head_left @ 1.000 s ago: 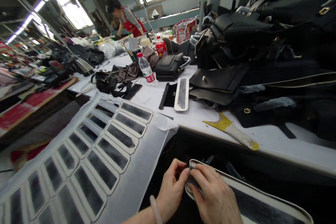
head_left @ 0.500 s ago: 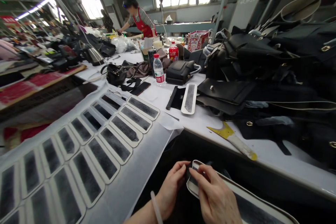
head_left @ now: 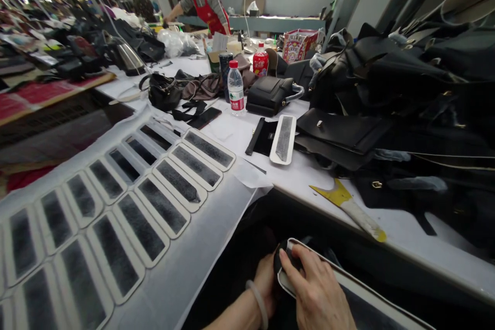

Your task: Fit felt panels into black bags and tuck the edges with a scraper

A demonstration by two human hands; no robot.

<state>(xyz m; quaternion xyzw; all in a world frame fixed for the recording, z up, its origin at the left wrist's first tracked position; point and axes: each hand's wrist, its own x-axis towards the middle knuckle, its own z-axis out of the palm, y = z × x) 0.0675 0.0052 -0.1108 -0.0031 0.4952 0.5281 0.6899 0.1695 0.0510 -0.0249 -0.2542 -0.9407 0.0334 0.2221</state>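
Low in the view, a long panel [head_left: 367,299] with a pale rim and a dark centre slants toward the bottom right. My right hand [head_left: 320,286] is closed over its near-left end, thumb and fingers pressing there. Dark material [head_left: 278,260] wraps round that end. My left hand [head_left: 266,276], with a pale band on the wrist, reaches under the same end; its fingers are hidden behind the panel and dark material. Left of my hands, similar rounded panels [head_left: 143,224] lie in rows on a white sheet [head_left: 193,252].
A yellow-and-white tool [head_left: 348,209] lies near the table edge. Beyond are another panel [head_left: 283,139], a water bottle [head_left: 235,87], a black bag [head_left: 268,95] and piled black bags [head_left: 406,82] at right. A person in a red apron [head_left: 209,10] stands across the table.
My left hand has shifted down and under the panel's end, so its fingers no longer show. My right hand stays on that end. The camera view has shifted slightly.
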